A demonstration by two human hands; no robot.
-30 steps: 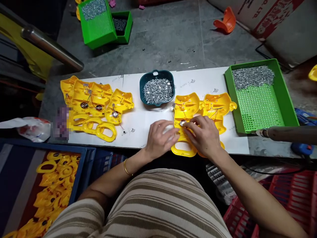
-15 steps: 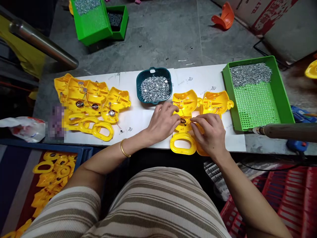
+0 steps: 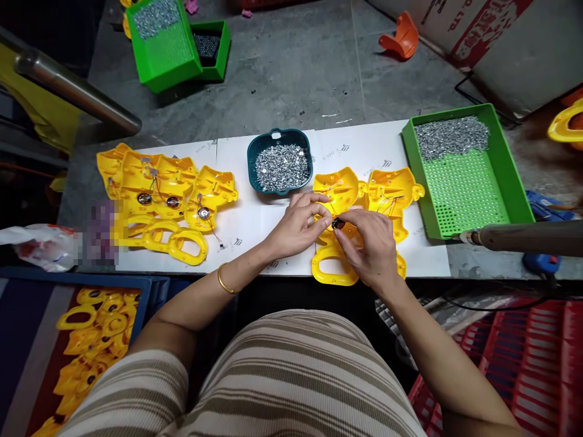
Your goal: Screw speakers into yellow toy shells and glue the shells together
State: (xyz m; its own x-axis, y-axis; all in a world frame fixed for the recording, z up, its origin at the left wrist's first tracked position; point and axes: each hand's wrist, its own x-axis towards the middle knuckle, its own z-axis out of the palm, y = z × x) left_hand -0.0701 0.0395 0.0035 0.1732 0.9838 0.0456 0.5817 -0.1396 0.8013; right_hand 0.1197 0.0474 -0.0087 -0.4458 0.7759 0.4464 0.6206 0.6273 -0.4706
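Note:
My right hand (image 3: 371,246) pinches a small round black speaker (image 3: 337,223) between thumb and fingertips, just above a yellow plastic shell half (image 3: 337,187). Close beside it, my left hand (image 3: 298,224) has its thumb and index finger pressed together at the speaker's left; whatever they grip is too small to make out. Thin wires run inside the shell. A second yellow shell half (image 3: 392,185) with wires lies to the right, partly covered by my right hand. Below the first shell is a yellow handle ring (image 3: 334,280), and part of another shows under my right wrist.
A dark green basin (image 3: 280,135) of small metal screws stands behind my left hand. To the right is a green tray (image 3: 514,182) with more metal pieces. Several wired yellow shells (image 3: 177,176) and handle rings (image 3: 189,261) lie at left. A metal bar (image 3: 532,240) juts in at right.
The speaker has come up out of the shell into my right fingertips. My right hand has moved a little left, and my left fingers have closed into a pinch beside it.

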